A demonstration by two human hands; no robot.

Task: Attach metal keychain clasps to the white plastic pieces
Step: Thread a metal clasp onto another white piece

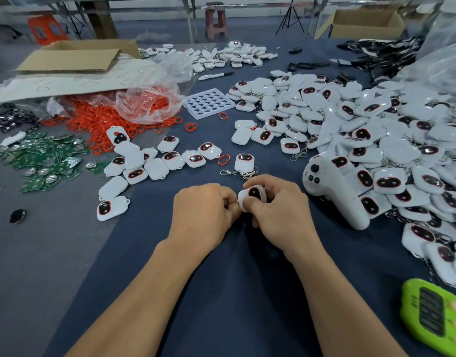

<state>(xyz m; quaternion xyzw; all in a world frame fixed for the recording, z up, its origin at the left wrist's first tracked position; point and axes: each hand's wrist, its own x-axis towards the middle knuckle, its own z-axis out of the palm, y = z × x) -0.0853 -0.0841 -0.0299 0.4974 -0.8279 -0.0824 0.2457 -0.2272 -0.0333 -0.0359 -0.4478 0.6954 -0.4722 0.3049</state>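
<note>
- White piece (252,195) held low over the table's (221,292) middle: right hand (276,202) grips it, left hand (203,210) pinches its corner; clasp hidden.
- Done: large pile (376,124) on the right, clasps on.
- Remaining: small cluster of bare pieces (149,163).

Circuit boards (44,161) left, plastic pieces (376,130) right.

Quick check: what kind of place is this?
Likely a small assembly workshop: a pile of white plastic pieces, loose green circuit boards and red rings cover the worktable.
</note>
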